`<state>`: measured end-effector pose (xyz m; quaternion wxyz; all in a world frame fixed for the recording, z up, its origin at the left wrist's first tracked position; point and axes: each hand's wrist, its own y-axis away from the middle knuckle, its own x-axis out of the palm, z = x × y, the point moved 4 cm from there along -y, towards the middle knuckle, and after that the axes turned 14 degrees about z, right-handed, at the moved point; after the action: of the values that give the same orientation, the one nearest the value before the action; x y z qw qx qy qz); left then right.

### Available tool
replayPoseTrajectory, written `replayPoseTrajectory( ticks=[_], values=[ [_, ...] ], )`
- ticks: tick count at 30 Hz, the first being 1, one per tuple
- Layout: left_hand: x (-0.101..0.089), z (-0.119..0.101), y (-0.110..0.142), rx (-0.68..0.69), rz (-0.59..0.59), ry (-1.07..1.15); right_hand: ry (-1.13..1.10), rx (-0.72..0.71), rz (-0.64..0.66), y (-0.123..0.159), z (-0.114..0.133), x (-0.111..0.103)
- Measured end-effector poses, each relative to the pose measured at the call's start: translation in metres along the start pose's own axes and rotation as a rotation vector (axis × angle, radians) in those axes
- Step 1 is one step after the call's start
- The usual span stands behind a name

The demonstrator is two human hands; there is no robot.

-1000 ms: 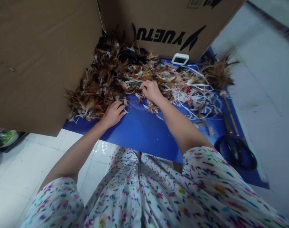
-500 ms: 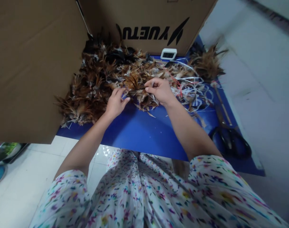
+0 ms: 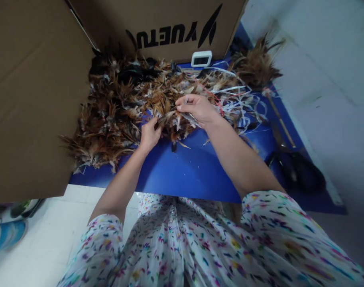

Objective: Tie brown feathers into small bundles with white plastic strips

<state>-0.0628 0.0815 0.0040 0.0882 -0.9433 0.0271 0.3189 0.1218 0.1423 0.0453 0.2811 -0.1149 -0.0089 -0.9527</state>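
My left hand (image 3: pixel 150 134) is closed at the near edge of a heap of brown feathers (image 3: pixel 110 107), its thumb and fingers pinching several brown feathers (image 3: pixel 166 118). Just right of it, my right hand (image 3: pixel 199 111) is closed in a pinch over the same heap. A thin pale strip (image 3: pixel 186 99) shows between its thumb and forefinger; its ends are hard to make out. A greyish feather (image 3: pixel 191 118) lies below that hand. White plastic ribbons (image 3: pixel 240 109) lie tangled to the right, with some red strands among them.
The blue tabletop (image 3: pixel 182 171) carries a small white-framed device (image 3: pixel 201 59) at the back. Cardboard panels (image 3: pixel 35 87) stand left and behind. On the right are a feather duster (image 3: pixel 256 65) with a stick handle and black-handled scissors (image 3: pixel 298 171), beside a pale wall (image 3: pixel 319 79).
My left hand has gone from spread fingers to a pinch on feathers. My right hand keeps its pinch, slightly further left in view. The whole view has shifted a little.
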Motion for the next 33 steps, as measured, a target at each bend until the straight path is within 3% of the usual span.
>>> replayPoseTrajectory(
  ticks=[4, 8, 14, 20, 23, 26, 30, 33],
  values=[
    [0.008, 0.007, 0.001, 0.006, 0.02, 0.31, -0.023, 0.033, -0.042, 0.0, 0.001, -0.004],
    [0.017, 0.009, -0.001, -0.019, 0.124, 0.576, -0.05, 0.086, -0.019, 0.0, -0.003, 0.002],
    [0.018, 0.006, 0.005, -0.145, 0.163, 0.619, -0.029, 0.101, 0.022, -0.001, -0.006, 0.004],
    [0.012, 0.003, 0.01, -0.147, 0.138, 0.641, 0.098, 0.003, -0.069, -0.003, 0.001, -0.024],
    [0.009, 0.004, 0.009, -0.187, 0.106, 0.695, 0.254, -0.042, -0.093, -0.003, 0.007, -0.038],
    [0.004, 0.003, 0.008, -0.235, 0.052, 0.741, 0.61, -0.085, -0.106, 0.001, 0.015, -0.04],
    [0.002, 0.0, 0.009, -0.271, 0.025, 0.751, 1.135, -0.11, -0.009, 0.007, 0.017, -0.011],
    [0.003, -0.001, 0.01, -0.264, 0.034, 0.74, 1.235, -0.021, 0.187, 0.011, 0.003, 0.02]
  ],
)
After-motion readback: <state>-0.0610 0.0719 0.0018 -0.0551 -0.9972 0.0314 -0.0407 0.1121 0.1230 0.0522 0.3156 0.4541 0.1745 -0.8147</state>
